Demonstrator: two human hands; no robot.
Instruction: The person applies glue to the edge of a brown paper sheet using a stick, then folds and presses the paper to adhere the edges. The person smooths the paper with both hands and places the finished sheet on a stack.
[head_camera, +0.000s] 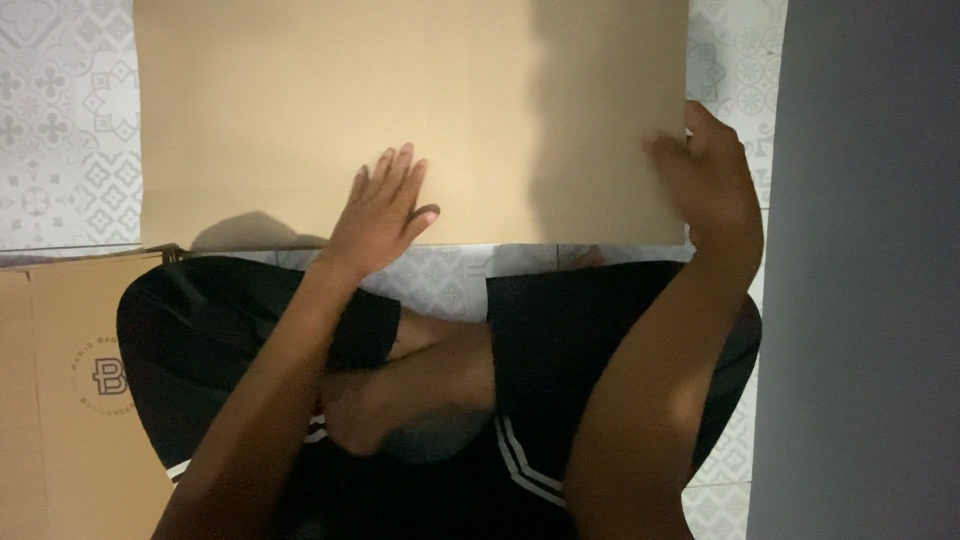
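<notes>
A flat cardboard sheet (400, 110) is spread over the patterned tile floor (60, 120) across the upper half of the frame. It is pressed down near its lower edge by the left hand (380, 210), fingers open and laid flat, while its right edge is gripped by the right hand (705, 180), fingers curled around it. Crossed legs in black shorts (570, 340) are seen below, and a printed cardboard box (60, 400) lies at lower left.
</notes>
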